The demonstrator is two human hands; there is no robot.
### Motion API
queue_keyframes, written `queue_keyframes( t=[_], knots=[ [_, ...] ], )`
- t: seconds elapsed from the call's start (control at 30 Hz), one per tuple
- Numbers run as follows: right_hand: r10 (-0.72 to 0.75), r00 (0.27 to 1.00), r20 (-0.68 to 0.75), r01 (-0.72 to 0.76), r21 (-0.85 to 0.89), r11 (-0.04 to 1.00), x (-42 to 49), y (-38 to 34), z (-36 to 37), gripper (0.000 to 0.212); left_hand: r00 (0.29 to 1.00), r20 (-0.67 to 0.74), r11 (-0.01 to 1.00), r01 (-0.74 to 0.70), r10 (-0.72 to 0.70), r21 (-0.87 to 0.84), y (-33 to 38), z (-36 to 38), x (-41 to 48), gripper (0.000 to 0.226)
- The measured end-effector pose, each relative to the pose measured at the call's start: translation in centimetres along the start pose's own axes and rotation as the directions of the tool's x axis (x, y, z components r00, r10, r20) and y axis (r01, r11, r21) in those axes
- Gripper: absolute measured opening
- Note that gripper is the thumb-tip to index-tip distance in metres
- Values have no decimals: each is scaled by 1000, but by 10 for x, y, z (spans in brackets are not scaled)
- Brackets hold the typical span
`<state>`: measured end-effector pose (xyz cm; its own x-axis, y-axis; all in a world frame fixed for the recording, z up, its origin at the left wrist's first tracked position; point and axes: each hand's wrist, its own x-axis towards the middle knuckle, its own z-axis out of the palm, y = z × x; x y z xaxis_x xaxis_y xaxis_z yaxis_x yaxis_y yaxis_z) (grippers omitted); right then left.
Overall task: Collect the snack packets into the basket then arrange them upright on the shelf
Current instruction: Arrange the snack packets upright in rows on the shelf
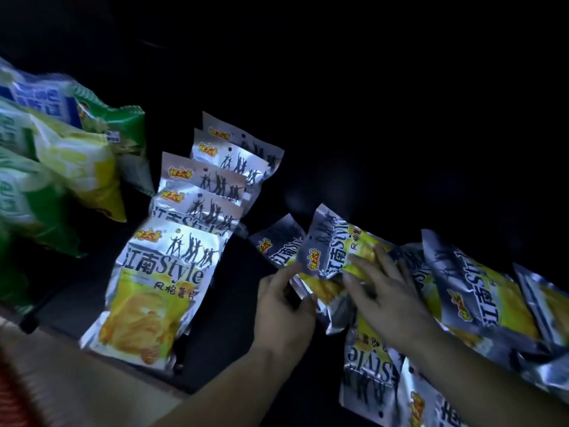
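Several silver-and-yellow snack packets stand upright in a row (160,272) on a dark shelf (234,334), left of centre. More of the same packets lie loose in a heap (480,306) at the right. Between them, two packets (329,251) lean tilted. My left hand (283,306) pinches the lower edge of those packets. My right hand (385,288) grips the front one over its yellow part. The basket is not visible.
Green and yellow chip bags (58,167) stand blurred at the far left of the shelf. The shelf's back is dark. A pale front edge (101,380) of the shelf runs along the lower left, with something red (12,396) in the corner.
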<state>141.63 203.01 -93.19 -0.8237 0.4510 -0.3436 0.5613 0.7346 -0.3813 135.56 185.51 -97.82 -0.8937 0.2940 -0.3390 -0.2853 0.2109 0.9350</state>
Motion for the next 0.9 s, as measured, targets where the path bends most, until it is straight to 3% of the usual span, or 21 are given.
queue_keyframes(
  t=[0.1, 0.2, 0.33, 0.43, 0.57, 0.67, 0.77, 0.83, 0.9],
  knots=[
    [44, 997, -58, -41, 60, 997, -1, 3, -7, 70, 999, -35, 999, -42, 41, -16, 5, 1, 4, 30],
    [10, 992, -126, -14, -37, 999, -1, -3, -3, 73, 995, -96, 999, -35, 31, -40, 10, 2, 10, 10],
    [-180, 971, -160, 167, -91, 982, 2, -34, 2, 76, 994, -107, 998, -8, 0, -70, 16, 5, 18, 19],
    [-317, 948, -39, 315, -38, 948, 6, -51, 2, 58, 996, -88, 996, -18, 10, -86, 24, 2, 12, 21],
    [-181, 981, 63, 176, 74, 982, 11, -58, 2, 51, 993, -86, 992, -93, 85, -88, 36, -21, 4, 34],
    [-212, 974, -86, 223, 164, 961, 16, -64, 6, 46, 970, -151, 980, -196, 189, -27, 57, -56, 0, 38],
    [-149, 940, -307, 290, 492, 821, 20, -92, 0, 9, 967, -199, 972, -189, 159, -137, 84, -87, -2, 32],
    [-120, 963, -241, 262, 736, 625, 18, -116, -8, 18, 971, -217, 957, -153, 100, -247, 93, -103, 1, 35],
    [-146, 982, -119, 174, 871, 460, 14, -132, -12, 26, 975, -215, 937, -127, 57, -326, 98, -112, 2, 40]
  ],
)
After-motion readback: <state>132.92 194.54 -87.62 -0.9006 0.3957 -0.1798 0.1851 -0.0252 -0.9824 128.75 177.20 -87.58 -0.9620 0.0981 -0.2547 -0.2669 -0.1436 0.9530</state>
